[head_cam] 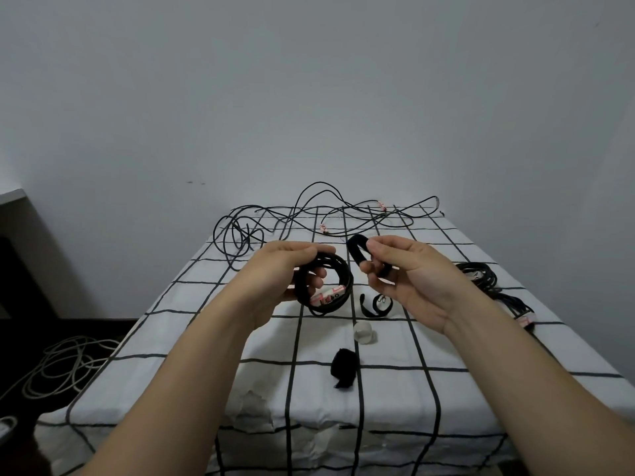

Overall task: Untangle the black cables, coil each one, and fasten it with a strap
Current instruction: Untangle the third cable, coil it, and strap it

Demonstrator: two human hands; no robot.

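Two bare forearms reach in from the bottom edge, over a tabletop (446, 389) covered with a white cloth crossed by black grid lines. Left hand (292, 269) holds a coiled black cable (343, 274) up above the cloth; its fingers (318, 278) curl through the ring and close around the strands, thumb on the near side. White and pink labels (328, 296) show at the bottom of that coil. Right hand (409, 273), just beside it, pinches a black strap (355, 250) between thumb and fingers (385, 247), and the strap arches up in a bent loop toward the coil without touching it.

Below the hands, on the cloth, lies a second black strap (376, 305), curled open. Nearer the camera sit a small white roll (363, 333) and a crumpled black strap piece (343, 369).

At the far end of the tabletop, against the pale wall, a loose tangle of black cables (309, 219) sprawls across the cloth. At the right edge rests a bundled black cable (484, 278), with another bundle carrying a white and pink label (519, 309) close beside it. On the dark floor to the left lies a heap of grey cable (65, 362).
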